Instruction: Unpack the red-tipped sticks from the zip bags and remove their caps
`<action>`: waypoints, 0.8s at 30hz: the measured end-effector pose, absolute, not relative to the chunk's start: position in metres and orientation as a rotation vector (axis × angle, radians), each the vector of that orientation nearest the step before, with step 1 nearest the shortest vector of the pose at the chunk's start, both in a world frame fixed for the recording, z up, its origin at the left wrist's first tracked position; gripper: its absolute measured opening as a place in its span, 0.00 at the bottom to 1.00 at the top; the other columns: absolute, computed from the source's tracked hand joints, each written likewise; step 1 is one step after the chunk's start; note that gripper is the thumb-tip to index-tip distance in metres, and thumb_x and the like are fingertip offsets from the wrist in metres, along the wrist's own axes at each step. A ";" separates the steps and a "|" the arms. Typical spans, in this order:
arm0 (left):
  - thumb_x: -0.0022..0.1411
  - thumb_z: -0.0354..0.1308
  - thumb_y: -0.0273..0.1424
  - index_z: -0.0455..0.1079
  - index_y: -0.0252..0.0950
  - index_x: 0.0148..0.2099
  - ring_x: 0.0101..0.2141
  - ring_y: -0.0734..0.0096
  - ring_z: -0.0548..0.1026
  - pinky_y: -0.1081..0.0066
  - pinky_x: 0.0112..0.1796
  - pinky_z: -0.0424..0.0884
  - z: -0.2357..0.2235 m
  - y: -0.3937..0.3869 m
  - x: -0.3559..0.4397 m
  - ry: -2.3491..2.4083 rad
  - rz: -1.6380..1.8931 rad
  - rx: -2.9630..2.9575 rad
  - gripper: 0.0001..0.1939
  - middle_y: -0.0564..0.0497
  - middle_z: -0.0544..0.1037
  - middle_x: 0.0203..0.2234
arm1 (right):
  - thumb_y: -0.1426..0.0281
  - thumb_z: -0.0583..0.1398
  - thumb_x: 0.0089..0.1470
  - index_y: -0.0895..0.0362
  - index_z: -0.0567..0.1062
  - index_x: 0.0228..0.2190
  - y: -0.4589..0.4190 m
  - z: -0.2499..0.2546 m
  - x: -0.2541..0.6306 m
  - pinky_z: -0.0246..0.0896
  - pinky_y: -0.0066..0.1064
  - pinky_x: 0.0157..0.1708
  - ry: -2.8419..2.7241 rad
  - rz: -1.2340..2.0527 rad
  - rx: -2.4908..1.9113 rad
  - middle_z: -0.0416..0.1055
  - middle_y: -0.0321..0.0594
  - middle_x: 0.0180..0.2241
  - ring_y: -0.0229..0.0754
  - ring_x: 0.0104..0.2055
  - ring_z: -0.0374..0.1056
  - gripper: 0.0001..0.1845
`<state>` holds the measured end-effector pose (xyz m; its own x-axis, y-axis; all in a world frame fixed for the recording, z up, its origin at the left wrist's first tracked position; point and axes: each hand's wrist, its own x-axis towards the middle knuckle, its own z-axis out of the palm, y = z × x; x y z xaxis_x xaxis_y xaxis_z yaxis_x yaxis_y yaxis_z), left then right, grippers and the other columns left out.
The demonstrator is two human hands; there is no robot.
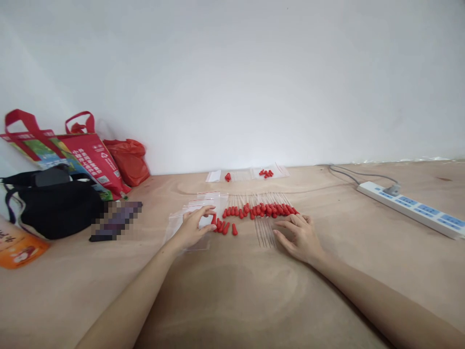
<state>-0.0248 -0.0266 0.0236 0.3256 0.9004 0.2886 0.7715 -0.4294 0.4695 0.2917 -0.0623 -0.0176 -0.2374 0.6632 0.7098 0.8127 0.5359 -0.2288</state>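
Observation:
My left hand [192, 228] is over the left end of a small group of loose red rubber bulbs [225, 229]. Its thumb and fingers are apart, with one bulb in the gap between their tips; no firm grip on it shows. Fingers half bent and thumb apart, my right hand [300, 237] rests by the right end of a row of thin sticks or tubes with red bulbs on their near ends [267, 209]. Between the hands lie several bare thin clear tubes [265, 232]. Clear zip bags [176, 223] lie partly under my left hand.
Farther back, flat clear bags [241, 176] hold more red bulbs and thin tubes. A white power strip [410, 203] with a plugged-in grey cord lies at right. At left are red shopping bags [96, 157], a black pouch [58, 203], a blurred-out phone-like object [116, 223] and an orange package [22, 249].

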 end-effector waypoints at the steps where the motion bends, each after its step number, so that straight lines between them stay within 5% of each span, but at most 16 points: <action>1: 0.51 0.57 0.36 0.59 0.40 0.51 0.43 0.61 0.71 0.59 0.45 0.60 0.023 -0.026 -0.026 1.521 0.743 2.329 0.25 0.47 0.74 0.41 | 0.63 0.55 0.51 0.55 0.75 0.31 -0.062 -0.018 0.292 0.46 0.34 0.37 -1.976 -0.237 -1.196 0.67 0.37 0.26 0.38 0.31 0.62 0.11; 12: 0.51 0.56 0.41 0.55 0.37 0.55 0.47 0.63 0.69 0.62 0.46 0.64 0.024 -0.026 -0.032 1.420 0.679 2.237 0.31 0.44 0.70 0.48 | 0.63 0.54 0.51 0.54 0.74 0.31 -0.062 -0.017 0.292 0.45 0.34 0.37 -1.993 -0.233 -1.205 0.67 0.37 0.27 0.38 0.31 0.62 0.11; 21: 0.54 0.53 0.35 0.69 0.38 0.33 0.35 0.65 0.72 0.65 0.40 0.65 0.039 -0.007 0.021 1.508 0.768 2.533 0.08 0.51 0.75 0.31 | 0.65 0.53 0.52 0.54 0.74 0.31 -0.060 -0.017 0.288 0.46 0.34 0.37 -1.996 -0.241 -1.204 0.67 0.38 0.26 0.38 0.31 0.61 0.11; 24: 0.52 0.57 0.34 0.69 0.38 0.34 0.34 0.65 0.71 0.65 0.38 0.64 0.041 0.002 0.051 1.485 0.649 2.719 0.06 0.52 0.75 0.29 | 0.65 0.53 0.52 0.54 0.74 0.30 -0.060 -0.017 0.288 0.46 0.34 0.37 -1.998 -0.231 -1.213 0.67 0.38 0.26 0.38 0.31 0.61 0.11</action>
